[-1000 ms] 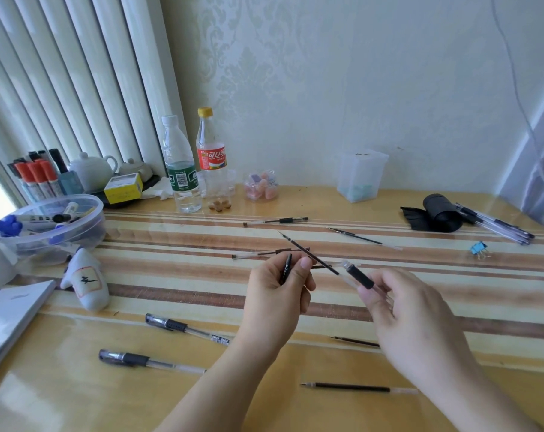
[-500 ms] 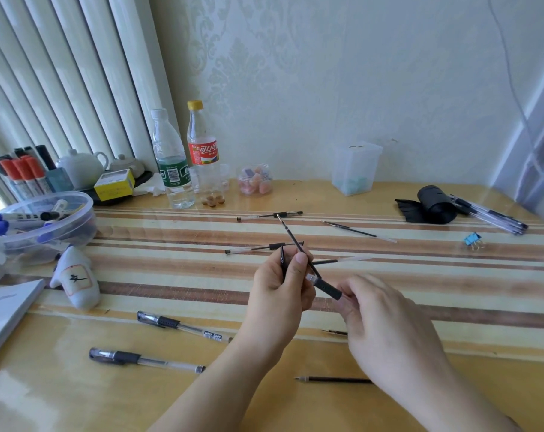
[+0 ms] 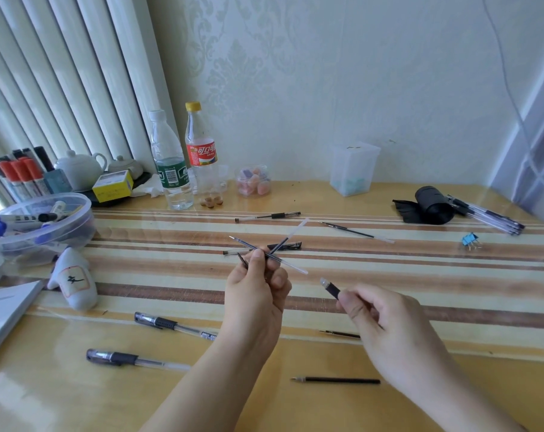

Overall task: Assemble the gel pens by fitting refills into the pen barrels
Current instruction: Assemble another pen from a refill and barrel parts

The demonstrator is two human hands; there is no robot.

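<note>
My left hand (image 3: 256, 291) pinches a thin black refill (image 3: 291, 265) between thumb and fingers. Its tip points up-left and its clear tail sticks out to the right. A small black part (image 3: 242, 260) also pokes out of that hand. My right hand (image 3: 389, 328) grips a pen barrel (image 3: 330, 287) by its black grip, its clear nose aimed up-left toward the refill's tail, a short gap apart. Two capped pens (image 3: 174, 325) (image 3: 133, 359) lie at the front left.
Loose refills (image 3: 336, 381) (image 3: 340, 334) (image 3: 356, 232) and barrels (image 3: 267, 216) (image 3: 283, 246) lie on the striped table. Two bottles (image 3: 171, 169), a tub of markers (image 3: 40, 222), a clear box (image 3: 353, 169) and a black roll (image 3: 432, 207) with a pen bundle (image 3: 488, 218) stand around.
The barrel's nose was at the refill by my left hand; my right hand has drawn it back down and to the right. The refill has tilted flatter, tail now toward the right.
</note>
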